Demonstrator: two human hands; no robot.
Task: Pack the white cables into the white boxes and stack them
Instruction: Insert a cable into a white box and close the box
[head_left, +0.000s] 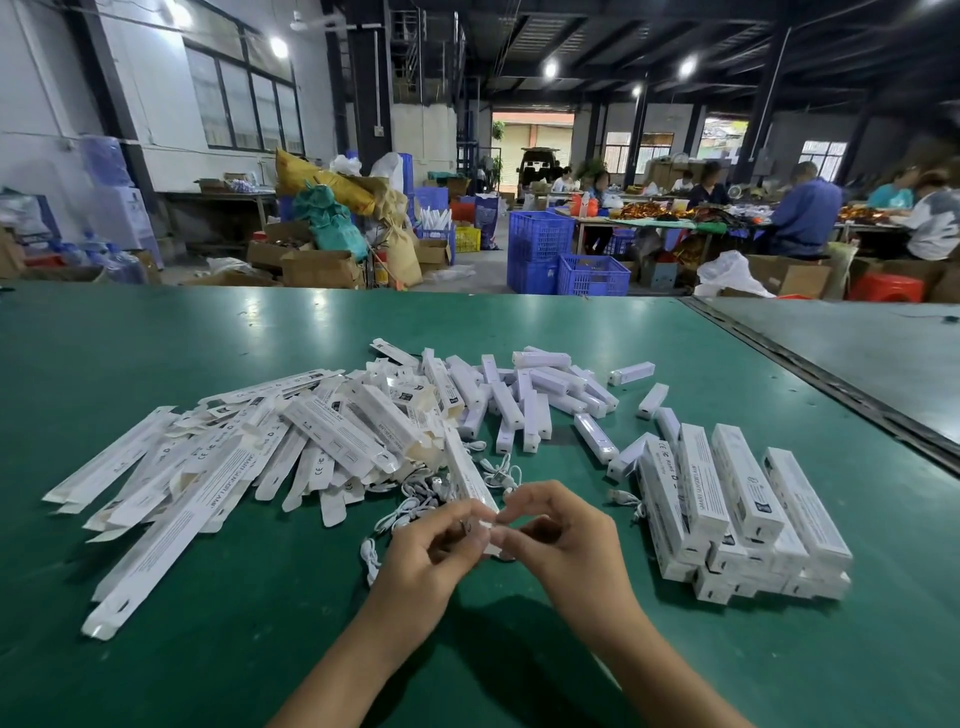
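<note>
Middle of table blocked, edges free.
Bare green table (260, 649) is open along the near edge on both sides of the forearms, and along the whole far strip behind the piles. Left: wide heap of flat boxes (208, 467) fans out toward the near-left corner. Right: stack of filled boxes (737, 504) near the right hand (566, 540), narrow gap between. Behind the hands: loose cables (415, 506) tangled against the flat heap; long box (470, 475), pinched by left hand (421, 556) and right hand, pokes back over them. Short white bars (519, 395) scattered further back. Dark rail (831, 384) crosses far right.
</note>
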